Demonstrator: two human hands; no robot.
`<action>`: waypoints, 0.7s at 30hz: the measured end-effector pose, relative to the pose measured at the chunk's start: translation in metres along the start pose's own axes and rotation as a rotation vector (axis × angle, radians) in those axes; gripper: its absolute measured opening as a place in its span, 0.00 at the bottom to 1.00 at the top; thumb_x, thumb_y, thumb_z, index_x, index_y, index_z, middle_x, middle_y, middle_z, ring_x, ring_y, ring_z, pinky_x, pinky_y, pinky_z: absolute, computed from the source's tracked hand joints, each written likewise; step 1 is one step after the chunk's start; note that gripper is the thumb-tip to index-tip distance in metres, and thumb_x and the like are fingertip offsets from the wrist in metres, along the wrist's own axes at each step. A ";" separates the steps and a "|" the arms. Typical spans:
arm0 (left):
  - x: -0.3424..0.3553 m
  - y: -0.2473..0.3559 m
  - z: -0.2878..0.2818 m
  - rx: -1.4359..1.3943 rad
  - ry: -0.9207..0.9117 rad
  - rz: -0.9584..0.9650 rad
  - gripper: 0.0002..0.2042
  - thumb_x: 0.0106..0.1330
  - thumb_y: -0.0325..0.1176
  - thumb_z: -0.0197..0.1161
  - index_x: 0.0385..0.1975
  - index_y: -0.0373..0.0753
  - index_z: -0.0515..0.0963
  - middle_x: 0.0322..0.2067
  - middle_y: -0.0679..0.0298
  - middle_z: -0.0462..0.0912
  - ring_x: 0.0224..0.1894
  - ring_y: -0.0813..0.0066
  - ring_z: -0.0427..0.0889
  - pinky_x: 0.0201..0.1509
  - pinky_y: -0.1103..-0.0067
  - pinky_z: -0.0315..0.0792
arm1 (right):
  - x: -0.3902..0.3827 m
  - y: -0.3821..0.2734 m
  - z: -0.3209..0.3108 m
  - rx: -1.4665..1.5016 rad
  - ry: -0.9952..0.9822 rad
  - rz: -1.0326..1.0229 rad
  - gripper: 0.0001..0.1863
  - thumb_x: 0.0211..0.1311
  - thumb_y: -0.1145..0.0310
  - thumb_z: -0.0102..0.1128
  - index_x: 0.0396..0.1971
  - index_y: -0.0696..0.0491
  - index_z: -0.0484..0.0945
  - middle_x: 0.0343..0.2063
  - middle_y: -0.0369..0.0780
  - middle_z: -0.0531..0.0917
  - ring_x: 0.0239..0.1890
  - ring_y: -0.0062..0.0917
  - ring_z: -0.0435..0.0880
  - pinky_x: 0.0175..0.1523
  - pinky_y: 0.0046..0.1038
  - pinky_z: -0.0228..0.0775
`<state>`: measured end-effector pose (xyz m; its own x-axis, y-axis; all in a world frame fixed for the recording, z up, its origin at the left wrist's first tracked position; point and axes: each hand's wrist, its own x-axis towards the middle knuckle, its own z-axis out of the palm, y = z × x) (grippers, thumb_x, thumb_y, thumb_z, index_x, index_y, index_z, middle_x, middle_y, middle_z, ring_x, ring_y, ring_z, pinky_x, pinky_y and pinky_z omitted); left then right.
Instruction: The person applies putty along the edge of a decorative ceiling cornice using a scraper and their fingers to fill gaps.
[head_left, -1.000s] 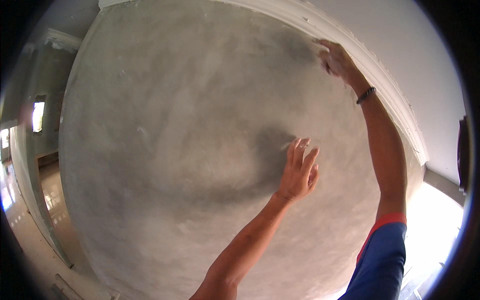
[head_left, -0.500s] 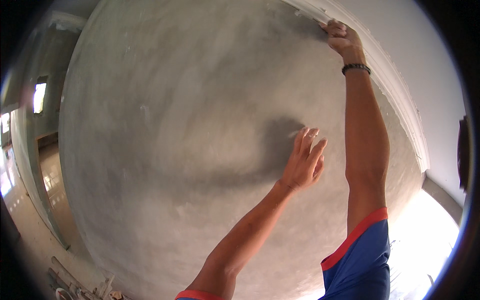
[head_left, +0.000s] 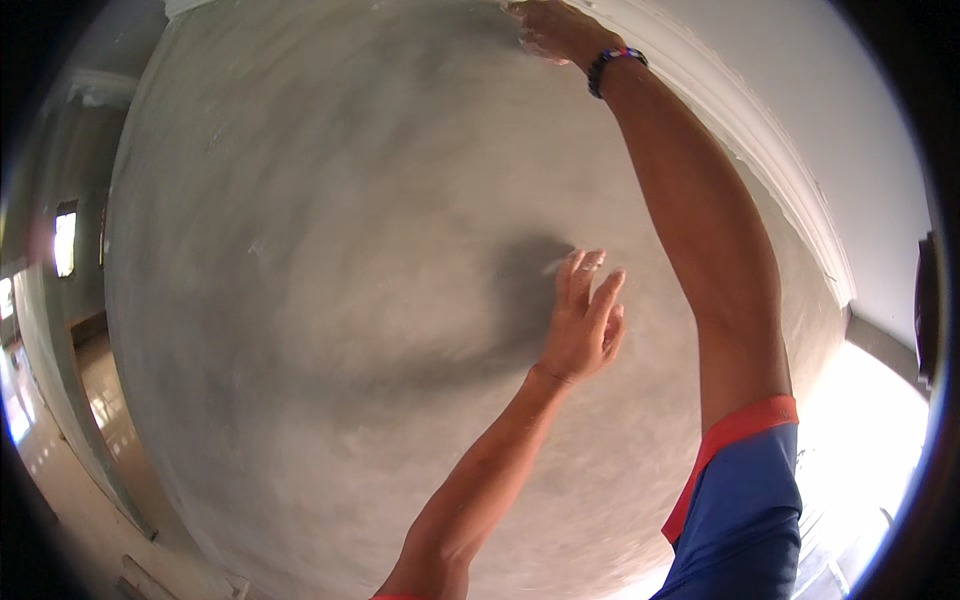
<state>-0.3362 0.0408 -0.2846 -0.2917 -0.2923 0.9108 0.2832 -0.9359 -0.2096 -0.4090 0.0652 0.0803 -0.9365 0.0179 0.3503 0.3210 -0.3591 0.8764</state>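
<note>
A grey plastered wall (head_left: 330, 300) fills most of the view. My left hand (head_left: 585, 325) lies flat against it near the middle, fingers spread and holding nothing, with its shadow just to the left. My right arm reaches high, and my right hand (head_left: 553, 30) presses on the wall's top edge just below the white cornice (head_left: 790, 210). Its fingers are curled and dusted white. Whether it holds anything is hidden at the frame's edge. A beaded bracelet (head_left: 615, 65) circles the right wrist.
White ceiling (head_left: 800, 90) runs above the cornice on the right. At the far left are a side wall with a bright window (head_left: 65, 240) and a tiled floor (head_left: 60, 470). A bright opening (head_left: 870, 440) glows at the lower right.
My right hand has slid up and to the left along the wall's top edge. My left hand stays flat on the wall in about the same spot.
</note>
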 end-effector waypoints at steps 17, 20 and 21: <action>-0.001 -0.004 0.004 0.112 -0.018 0.052 0.22 0.61 0.28 0.56 0.57 0.38 0.66 0.59 0.48 0.63 0.62 0.45 0.62 0.62 0.53 0.58 | -0.234 0.071 -0.090 0.274 -0.518 0.522 0.39 0.59 0.82 0.48 0.68 0.33 0.55 0.39 0.44 0.82 0.38 0.36 0.82 0.45 0.40 0.77; -0.002 -0.004 0.005 0.134 -0.031 0.053 0.22 0.61 0.28 0.56 0.57 0.39 0.66 0.58 0.48 0.64 0.62 0.47 0.62 0.62 0.54 0.57 | -0.264 0.090 -0.090 0.316 -0.681 0.601 0.40 0.59 0.83 0.46 0.68 0.30 0.54 0.39 0.44 0.82 0.36 0.36 0.82 0.45 0.40 0.78; -0.003 -0.004 0.005 0.148 -0.040 0.056 0.22 0.61 0.29 0.56 0.57 0.39 0.66 0.58 0.48 0.64 0.62 0.47 0.62 0.63 0.54 0.57 | -0.281 0.095 -0.088 0.299 -0.611 0.576 0.40 0.59 0.83 0.46 0.68 0.30 0.55 0.40 0.44 0.82 0.36 0.36 0.82 0.46 0.40 0.77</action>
<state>-0.3318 0.0464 -0.2849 -0.2360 -0.3319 0.9133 0.4302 -0.8784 -0.2080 -0.1283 -0.0565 0.0361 -0.4067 0.4346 0.8035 0.8221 -0.2094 0.5294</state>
